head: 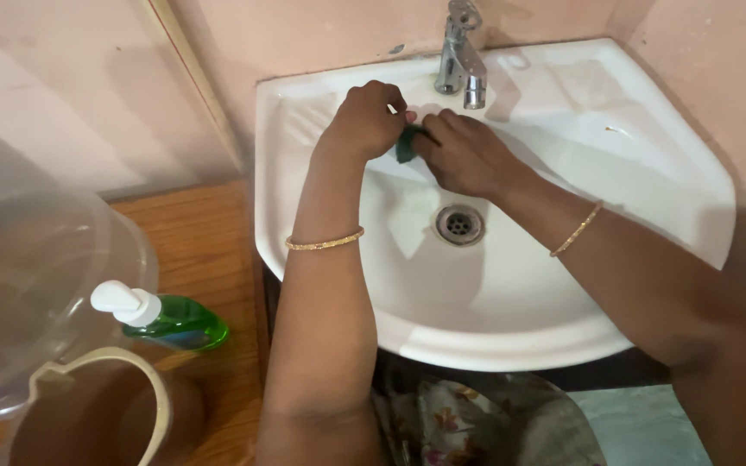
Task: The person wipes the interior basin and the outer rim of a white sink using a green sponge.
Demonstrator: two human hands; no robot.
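Two hands over one white corner basin (563,328). Left hand (364,121) fisted, fingers curled tight together, touching the upper end of a small green scrub pad (407,145). Right hand (466,157) just beside it, fingers bent and pressed onto the pad's other side; the pad sits pinched between both sets of fingers, mostly hidden. One chrome tap (461,56) directly above the fingers, its spout just beyond the right knuckles. One round metal drain (459,224) below the fingers, near the right wrist. Two thin gold bangles, one on each wrist (325,244) (577,229). Well left of the fingers, on a wooden tabletop (200,242): one green pump bottle (166,319), one clear plastic container (36,285), one brown jug (97,414).
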